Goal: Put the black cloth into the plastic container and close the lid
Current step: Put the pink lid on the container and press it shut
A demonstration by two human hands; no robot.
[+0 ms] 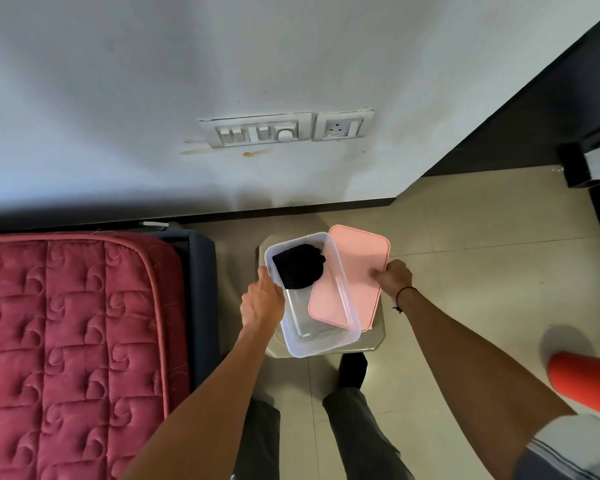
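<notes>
Both of your hands are engaged: your left hand (262,299) grips the rim of the clear rectangular plastic container (312,292) at centre frame, with the crumpled black cloth (298,270) already inside its upper end. Your right hand (394,277) pinches the flat pink lid (355,271), which rests tilted over the right rim; lowered crooked, it could catch the rim and nudge the container off the small bench (374,336).

The pink lid (352,271) leans over one side of the clear box (293,327). The near part stays open. The bed (66,341) blocks the left.

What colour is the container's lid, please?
Pale pink lid, held by the right hand; the head view shows it.
</notes>
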